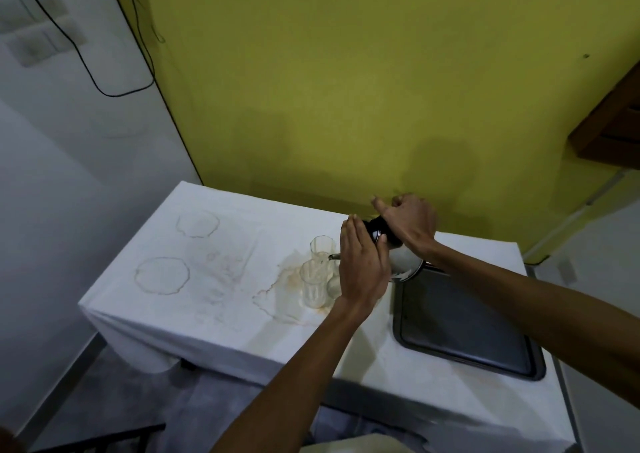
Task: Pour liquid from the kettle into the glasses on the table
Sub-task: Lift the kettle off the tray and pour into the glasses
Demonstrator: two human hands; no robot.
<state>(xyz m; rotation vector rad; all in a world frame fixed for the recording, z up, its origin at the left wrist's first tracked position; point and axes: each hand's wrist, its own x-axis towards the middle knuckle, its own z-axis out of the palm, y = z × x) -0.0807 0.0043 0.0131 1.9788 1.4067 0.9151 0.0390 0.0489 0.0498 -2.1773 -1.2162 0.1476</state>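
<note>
A shiny metal kettle (403, 262) with a black top is tipped to the left, its thin spout over the glasses. My right hand (410, 225) grips the kettle's black handle from above. Flat against the kettle's lid and front rests my left hand (363, 262), fingers together. Two clear ribbed glasses stand on the white tablecloth (221, 300): a near glass (313, 288) and a far glass (322, 246) just behind it. A third glass (335, 286) is partly hidden behind my left hand. How much liquid the glasses hold is unclear.
A dark metal tray (464, 328) lies on the table's right half, under the kettle's base. The cloth carries brown stains and ring marks (162, 276) at left. A yellow wall stands close behind the table. A wooden shelf (613, 123) juts out at upper right.
</note>
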